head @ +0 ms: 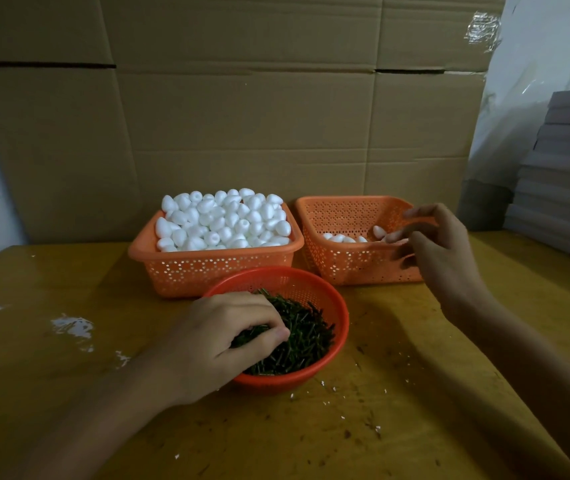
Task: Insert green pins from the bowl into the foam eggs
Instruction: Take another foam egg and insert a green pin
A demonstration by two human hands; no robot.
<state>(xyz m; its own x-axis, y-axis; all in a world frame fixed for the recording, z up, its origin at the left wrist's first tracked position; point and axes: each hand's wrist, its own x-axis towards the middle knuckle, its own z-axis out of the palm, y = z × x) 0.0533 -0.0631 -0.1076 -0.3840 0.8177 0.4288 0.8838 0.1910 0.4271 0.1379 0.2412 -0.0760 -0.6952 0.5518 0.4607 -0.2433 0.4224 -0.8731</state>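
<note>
Green pins (297,330) lie jumbled in the red bowl (343,327), a clump gripped by the left hand (221,337), while the right hand (439,251) hangs loose-fingered, apparently empty, over the right basket (345,213), just right of the heaped foam eggs (224,220) behind.

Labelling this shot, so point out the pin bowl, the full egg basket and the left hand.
pin bowl (299,282): head view, back inner wall.
full egg basket (214,271): head view, front wall.
left hand (216,341): head view, back of the hand.
</note>
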